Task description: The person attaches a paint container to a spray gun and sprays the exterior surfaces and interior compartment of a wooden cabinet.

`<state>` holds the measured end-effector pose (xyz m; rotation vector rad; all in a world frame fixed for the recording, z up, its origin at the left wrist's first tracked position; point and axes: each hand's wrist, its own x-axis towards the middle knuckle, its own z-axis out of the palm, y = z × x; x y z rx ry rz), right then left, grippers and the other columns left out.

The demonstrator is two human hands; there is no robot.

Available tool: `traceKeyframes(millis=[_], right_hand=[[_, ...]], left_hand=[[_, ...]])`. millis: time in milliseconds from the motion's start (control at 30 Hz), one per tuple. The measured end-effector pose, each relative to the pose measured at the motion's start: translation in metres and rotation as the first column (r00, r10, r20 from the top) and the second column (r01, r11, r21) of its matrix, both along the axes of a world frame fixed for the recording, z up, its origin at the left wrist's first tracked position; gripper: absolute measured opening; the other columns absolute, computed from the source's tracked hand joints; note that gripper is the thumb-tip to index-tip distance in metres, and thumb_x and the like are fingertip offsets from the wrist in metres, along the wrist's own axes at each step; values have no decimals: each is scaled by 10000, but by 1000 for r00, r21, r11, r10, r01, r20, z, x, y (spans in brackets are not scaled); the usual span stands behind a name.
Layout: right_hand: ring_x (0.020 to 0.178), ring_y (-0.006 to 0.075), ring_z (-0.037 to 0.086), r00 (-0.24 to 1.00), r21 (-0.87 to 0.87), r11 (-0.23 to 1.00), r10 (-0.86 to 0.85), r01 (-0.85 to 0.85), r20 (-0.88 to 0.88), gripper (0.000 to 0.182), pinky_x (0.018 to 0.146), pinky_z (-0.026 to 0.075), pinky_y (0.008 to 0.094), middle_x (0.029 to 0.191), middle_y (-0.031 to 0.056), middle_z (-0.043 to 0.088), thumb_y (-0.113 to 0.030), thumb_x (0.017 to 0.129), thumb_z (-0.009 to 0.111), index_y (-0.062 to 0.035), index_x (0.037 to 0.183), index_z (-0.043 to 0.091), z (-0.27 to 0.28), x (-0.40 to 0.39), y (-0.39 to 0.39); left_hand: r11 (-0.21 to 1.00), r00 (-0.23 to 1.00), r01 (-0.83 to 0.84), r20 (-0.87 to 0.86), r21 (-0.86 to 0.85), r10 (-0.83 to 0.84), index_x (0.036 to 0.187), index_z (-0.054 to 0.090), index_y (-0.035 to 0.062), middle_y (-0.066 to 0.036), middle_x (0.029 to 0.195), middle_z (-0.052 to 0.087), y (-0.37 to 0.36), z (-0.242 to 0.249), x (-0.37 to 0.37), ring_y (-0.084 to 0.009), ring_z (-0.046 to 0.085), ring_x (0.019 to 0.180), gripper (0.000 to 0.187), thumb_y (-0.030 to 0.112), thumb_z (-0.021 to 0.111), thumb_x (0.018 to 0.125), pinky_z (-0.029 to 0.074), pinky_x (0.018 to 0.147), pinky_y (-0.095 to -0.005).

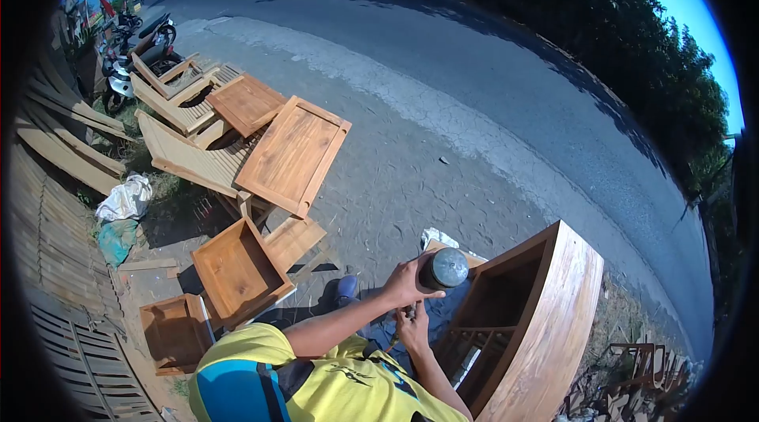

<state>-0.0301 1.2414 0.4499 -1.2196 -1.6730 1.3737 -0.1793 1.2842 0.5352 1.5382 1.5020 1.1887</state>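
Gripping a dark round-headed power tool [443, 268], the person's left hand [407, 284] is wrapped around its body, fingers curled tight, with the flat grey end of the tool facing up. Just below it, the right hand [413, 327] is closed on something small and thin; what it pinches is too small to make out. Both hands work right against the open front edge of a curved wooden cabinet [545, 319], which lies on its side on the gravel ground [395, 177], its inner shelf and slatted rack showing.

Nearer than the cabinet, the person's yellow and blue shirt [316, 382] fills the bottom of the view. Left of the cabinet sit two open wooden drawers [237, 272], one larger and tilted, one smaller beside a slatted fence. Farther from the cabinet, beyond the drawers, a framed wooden panel [294, 155] leans on a stack of slatted lounge chairs [186, 110], with a white crumpled sack [126, 197] on the grass near them. Beyond the chairs stands a parked scooter [138, 54]. A paved road [490, 66] runs past behind the cabinet, lined with trees on its far side.
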Motion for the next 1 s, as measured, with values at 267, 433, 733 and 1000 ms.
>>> traceKeyframes(millis=[267, 433, 733, 1000], right_hand=[[702, 347, 653, 916, 306, 897, -374, 318, 147, 264, 671, 516, 433, 812, 200, 680, -183, 964, 729, -11, 1148, 647, 28, 16, 105], [686, 339, 700, 841, 150, 846, -529, 511, 114, 180, 613, 515, 422, 834, 210, 705, -89, 912, 748, 25, 1013, 652, 43, 14, 169], [698, 330, 697, 655, 301, 648, -750, 699, 92, 168, 634, 523, 418, 833, 198, 699, -86, 921, 735, 24, 1024, 660, 41, -5, 243], [709, 323, 694, 589, 357, 571, -805, 739, 70, 160, 652, 531, 415, 831, 188, 694, -84, 930, 724, 23, 1035, 668, 27, 26, 352]], left_hand=[[798, 746, 499, 303, 338, -594, 1189, 725, 73, -220, 1307, 679, 97, 126, -62, -394, 627, 1305, 491, 463, 820, 906, 421, 1151, -578], [224, -186, 589, 400, 776, -897, 1093, 727, 68, -227, 1151, 717, 157, 238, -57, -484, 678, 1177, 263, 312, 715, 995, 389, 1135, -690], [253, -110, 165, 273, 953, -956, 1090, 740, 71, -241, 1120, 723, 291, 253, -32, -456, 694, 1166, 181, 137, 765, 924, 381, 1144, -715], [95, -129, 405, 159, 909, -979, 1099, 758, 54, -218, 1186, 732, 403, 265, -1, -397, 699, 1191, 218, 212, 773, 949, 411, 1149, -642]])
